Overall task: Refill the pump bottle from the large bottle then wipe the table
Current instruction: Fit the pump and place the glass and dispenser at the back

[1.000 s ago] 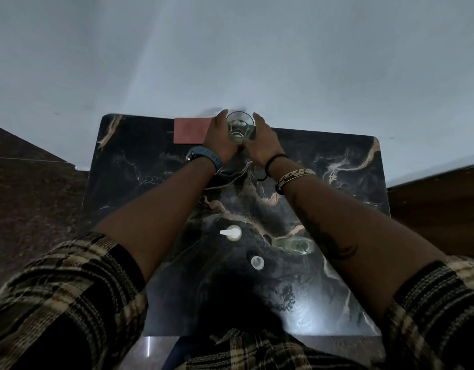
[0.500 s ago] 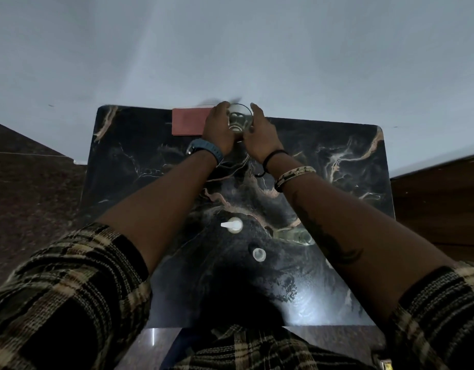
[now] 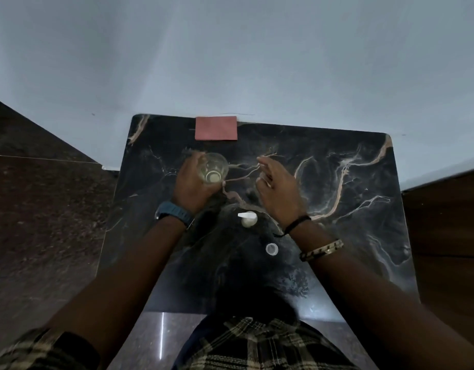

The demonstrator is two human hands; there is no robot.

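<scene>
My left hand [image 3: 194, 182] is wrapped around a clear bottle [image 3: 214, 169], seen from above, with a pale liquid at its bottom. It stands on or just over the black marble table [image 3: 350, 209], left of centre. My right hand [image 3: 279, 190] hovers to the right of the bottle, fingers spread, holding nothing. A white pump head [image 3: 248, 218] lies on the table between my wrists. A small round white cap [image 3: 271, 248] sits nearer to me. A folded red cloth [image 3: 216, 128] lies at the table's back edge.
The table stands against a plain grey wall [image 3: 230, 62]. Dark speckled floor [image 3: 43, 209] lies to the left and a brown wooden surface [image 3: 444, 236] to the right. My right forearm covers part of the table's middle.
The bottle has come from the back edge beside the red cloth toward me and to the left. My right hand has let go of it and opened.
</scene>
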